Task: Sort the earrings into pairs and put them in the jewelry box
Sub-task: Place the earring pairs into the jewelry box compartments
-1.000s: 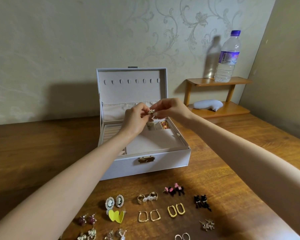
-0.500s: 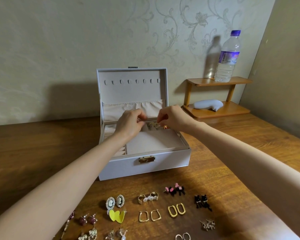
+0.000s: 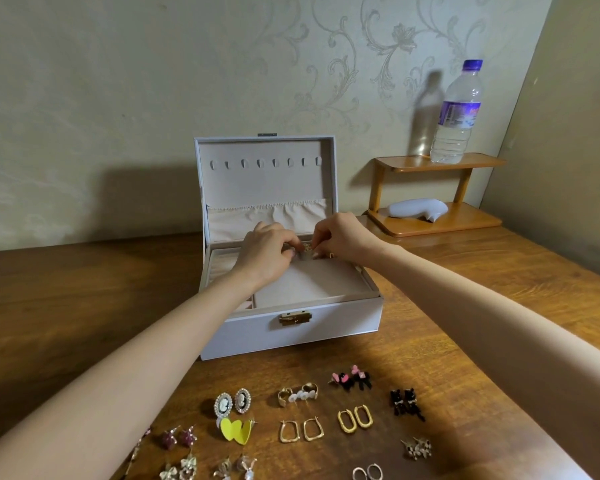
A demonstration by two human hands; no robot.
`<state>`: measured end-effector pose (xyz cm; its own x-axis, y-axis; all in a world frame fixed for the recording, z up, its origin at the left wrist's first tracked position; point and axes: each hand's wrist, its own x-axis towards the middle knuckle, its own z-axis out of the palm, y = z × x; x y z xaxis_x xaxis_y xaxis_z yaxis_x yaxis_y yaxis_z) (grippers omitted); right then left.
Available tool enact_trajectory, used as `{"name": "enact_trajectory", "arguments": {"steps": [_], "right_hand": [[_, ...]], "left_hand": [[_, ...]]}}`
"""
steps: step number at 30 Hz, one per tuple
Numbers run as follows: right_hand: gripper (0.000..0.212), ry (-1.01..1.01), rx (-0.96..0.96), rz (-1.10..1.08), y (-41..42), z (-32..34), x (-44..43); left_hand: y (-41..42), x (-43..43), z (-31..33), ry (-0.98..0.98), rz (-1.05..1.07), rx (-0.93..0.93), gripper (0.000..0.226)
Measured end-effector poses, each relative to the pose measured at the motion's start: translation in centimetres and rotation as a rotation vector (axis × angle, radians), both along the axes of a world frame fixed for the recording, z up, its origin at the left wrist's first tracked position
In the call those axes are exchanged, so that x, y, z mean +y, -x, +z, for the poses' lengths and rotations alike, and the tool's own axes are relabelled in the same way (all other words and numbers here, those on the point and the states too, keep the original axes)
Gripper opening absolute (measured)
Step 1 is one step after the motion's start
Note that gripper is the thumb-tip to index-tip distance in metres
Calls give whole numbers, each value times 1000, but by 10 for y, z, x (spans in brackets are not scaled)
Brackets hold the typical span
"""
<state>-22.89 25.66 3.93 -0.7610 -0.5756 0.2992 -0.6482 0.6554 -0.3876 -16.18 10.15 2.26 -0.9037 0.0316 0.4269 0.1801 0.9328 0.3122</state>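
A white jewelry box (image 3: 340, 323) stands open at the table's middle, lid upright. My left hand (image 3: 265, 251) and my right hand (image 3: 342, 237) meet low over its back compartments, fingertips pinched on a small gold sparkly earring pair (image 3: 306, 252). A gold earring (image 3: 331, 255) peeks out under my right hand. On the table in front lie several paired earrings: cameo ovals (image 3: 232, 401), yellow hearts (image 3: 236, 431), gold rectangular hoops (image 3: 302, 430), gold oval hoops (image 3: 355, 419), pink-black bows (image 3: 352, 377), black bears (image 3: 406, 403).
A small wooden two-tier shelf (image 3: 437, 223) stands at the back right with a water bottle (image 3: 458, 116) on top and a pale grey object (image 3: 416, 209) below. The wall runs close behind the box. More earrings lie along the near table edge.
Both hands have come down from above the box to its back compartments, bringing the small gold earrings with them.
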Motion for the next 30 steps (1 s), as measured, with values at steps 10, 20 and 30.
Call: {"name": "enact_trajectory", "arguments": {"steps": [10,20,30], "right_hand": [[20,-170,-29,22,2,3,-4],[9,-28,10,23,-13,3,11],[15,20,212,256,-114,8,50]], "left_hand": [[1,0,0,42,-8,-27,28],[-16,-1,5,26,-29,-2,24],[-129,15,18,-8,-293,125,14]]}}
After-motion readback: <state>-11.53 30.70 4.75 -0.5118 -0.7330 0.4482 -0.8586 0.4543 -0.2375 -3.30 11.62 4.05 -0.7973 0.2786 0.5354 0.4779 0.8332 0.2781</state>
